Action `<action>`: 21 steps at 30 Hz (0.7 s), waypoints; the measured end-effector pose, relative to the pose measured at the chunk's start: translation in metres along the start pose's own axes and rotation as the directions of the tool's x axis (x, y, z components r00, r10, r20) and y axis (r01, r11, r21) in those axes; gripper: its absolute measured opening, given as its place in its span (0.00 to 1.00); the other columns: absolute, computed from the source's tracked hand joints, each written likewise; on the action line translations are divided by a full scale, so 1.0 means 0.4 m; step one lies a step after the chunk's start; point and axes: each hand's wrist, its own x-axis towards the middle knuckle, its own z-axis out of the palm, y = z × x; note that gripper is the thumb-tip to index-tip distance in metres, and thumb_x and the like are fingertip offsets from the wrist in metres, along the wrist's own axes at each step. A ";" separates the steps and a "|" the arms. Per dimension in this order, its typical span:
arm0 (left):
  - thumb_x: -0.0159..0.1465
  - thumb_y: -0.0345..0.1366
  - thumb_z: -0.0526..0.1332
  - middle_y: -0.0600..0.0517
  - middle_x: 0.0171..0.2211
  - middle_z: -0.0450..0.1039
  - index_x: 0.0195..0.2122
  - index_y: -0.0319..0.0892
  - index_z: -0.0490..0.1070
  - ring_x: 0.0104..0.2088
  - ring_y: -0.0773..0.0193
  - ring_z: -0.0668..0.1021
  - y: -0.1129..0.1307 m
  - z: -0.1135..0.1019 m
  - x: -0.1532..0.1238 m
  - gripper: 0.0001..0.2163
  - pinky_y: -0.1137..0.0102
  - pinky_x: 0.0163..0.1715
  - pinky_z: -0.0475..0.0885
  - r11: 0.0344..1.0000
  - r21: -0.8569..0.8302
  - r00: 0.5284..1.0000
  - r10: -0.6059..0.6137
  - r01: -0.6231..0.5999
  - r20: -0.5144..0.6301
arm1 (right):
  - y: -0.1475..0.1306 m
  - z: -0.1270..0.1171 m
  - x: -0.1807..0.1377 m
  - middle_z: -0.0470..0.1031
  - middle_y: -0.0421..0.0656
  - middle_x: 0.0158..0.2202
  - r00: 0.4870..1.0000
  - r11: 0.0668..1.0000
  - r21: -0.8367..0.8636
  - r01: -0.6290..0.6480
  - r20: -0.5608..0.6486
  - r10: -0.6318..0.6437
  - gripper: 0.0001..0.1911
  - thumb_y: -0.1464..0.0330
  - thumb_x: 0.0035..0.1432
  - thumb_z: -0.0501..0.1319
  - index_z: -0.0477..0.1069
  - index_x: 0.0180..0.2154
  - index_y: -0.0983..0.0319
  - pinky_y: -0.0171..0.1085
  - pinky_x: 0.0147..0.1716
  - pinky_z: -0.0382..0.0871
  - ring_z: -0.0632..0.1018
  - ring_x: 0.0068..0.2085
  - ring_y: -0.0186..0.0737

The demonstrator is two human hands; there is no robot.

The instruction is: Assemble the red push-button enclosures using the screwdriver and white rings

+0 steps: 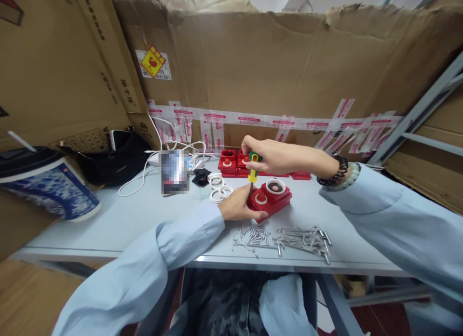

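Where the hands meet: mid-desk, near the front edge, just behind the loose metal parts.
Right hand (275, 155): fingers clamped round the driver's handle from above, palm down; two bracelets on the wrist.
Driver (253, 168): one, green-and-yellow handle; long axis near upright, tip down at the block's left corner.
Left hand (237, 206): fingers closed on the left end of the block, pinning it to the desk (126, 220).
Block (269, 198): red, one in hand, lying flat and turned at a slant; two round sockets on top, a white ring in each.
Key relation: the driver tip sits between the left fingers and the nearer socket; the block lies straight below the right hand and right of the left, which is the nearer hand and the only one touching it.
Back row (233, 162): at least three more red blocks, partly hidden by the right hand.
Rings (219, 186): white, loose, overlapping; about three or four.
Screws (255, 235): small heap, too fine to count.
Pins (304, 239): long metal bundle just right of the screws.
Left of desk: black bag (108, 162), white cable (144, 177).
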 end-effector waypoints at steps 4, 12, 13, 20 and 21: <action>0.49 0.50 0.68 0.46 0.40 0.74 0.43 0.40 0.64 0.39 0.52 0.76 -0.006 -0.001 0.004 0.26 0.61 0.38 0.70 1.000 0.012 1.000 0.016 -0.016 0.007 | -0.005 -0.014 -0.001 0.72 0.46 0.29 0.986 0.977 -0.139 -0.164 0.014 0.167 0.10 0.62 0.55 0.62 0.66 0.35 0.61 0.38 0.23 0.55 0.71 0.26 0.41; 0.49 0.51 0.68 0.46 0.40 0.73 0.43 0.40 0.64 0.40 0.53 0.76 -0.010 0.000 0.002 0.26 0.61 0.38 0.70 1.000 0.003 1.000 0.016 -0.016 0.002 | -0.021 -0.021 0.001 0.73 0.46 0.31 0.993 0.984 -0.151 -0.092 0.064 0.103 0.09 0.63 0.60 0.54 0.66 0.38 0.61 0.37 0.23 0.55 0.71 0.27 0.39; 0.49 0.50 0.68 0.46 0.39 0.74 0.42 0.40 0.64 0.39 0.53 0.76 -0.010 0.000 0.001 0.26 0.62 0.38 0.70 1.000 0.002 1.000 0.010 -0.010 0.001 | -0.027 -0.028 -0.003 0.74 0.47 0.33 0.990 0.989 -0.127 -0.070 0.116 0.085 0.10 0.63 0.60 0.54 0.65 0.40 0.61 0.37 0.23 0.56 0.72 0.28 0.39; 0.48 0.51 0.68 0.47 0.40 0.74 0.43 0.41 0.64 0.39 0.52 0.76 -0.014 0.000 0.003 0.27 0.61 0.39 0.70 1.000 0.013 1.000 0.014 -0.014 -0.013 | -0.045 -0.032 -0.006 0.73 0.54 0.33 0.973 0.936 -0.288 -0.202 0.051 0.226 0.18 0.60 0.64 0.46 0.66 0.39 0.67 0.40 0.27 0.59 0.75 0.33 0.48; 0.48 0.51 0.68 0.47 0.40 0.74 0.43 0.41 0.64 0.39 0.53 0.76 -0.015 0.000 0.003 0.26 0.61 0.39 0.70 1.000 0.008 1.000 0.017 -0.017 -0.012 | -0.041 -0.031 -0.005 0.73 0.53 0.33 0.977 0.953 -0.246 -0.176 0.071 0.199 0.16 0.61 0.63 0.48 0.65 0.40 0.66 0.40 0.27 0.60 0.74 0.33 0.46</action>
